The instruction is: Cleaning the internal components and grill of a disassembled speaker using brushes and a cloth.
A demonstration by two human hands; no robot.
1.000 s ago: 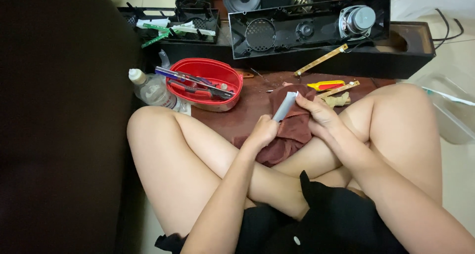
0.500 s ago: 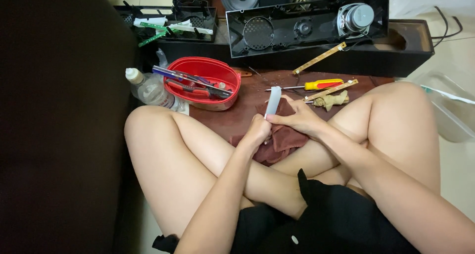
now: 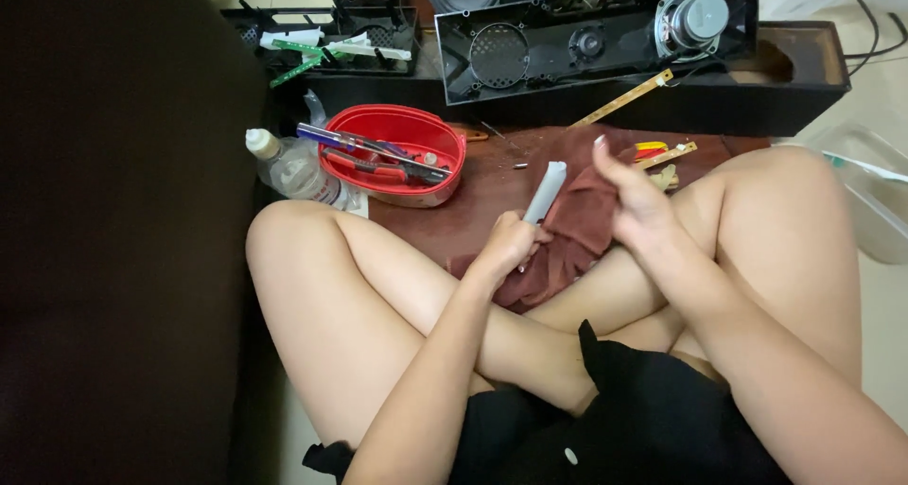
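Our right hand (image 3: pixel 636 201) has lifted, open, onto the maroon cloth (image 3: pixel 572 234), while our left hand (image 3: pixel 511 244) grips the white tube (image 3: pixel 545 192) upright to steady it.

Clear plastic bottle (image 3: pixel 288 168) beside red tray (image 3: pixel 445 194).

Bare arms and bare crossed legs, sleeveless, with black shorts at the lap.

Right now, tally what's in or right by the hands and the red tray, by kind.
White tube in left hand: 1
Maroon cloth under right hand: 1
Red tray: 1
Clear bottle: 1
Total: 4
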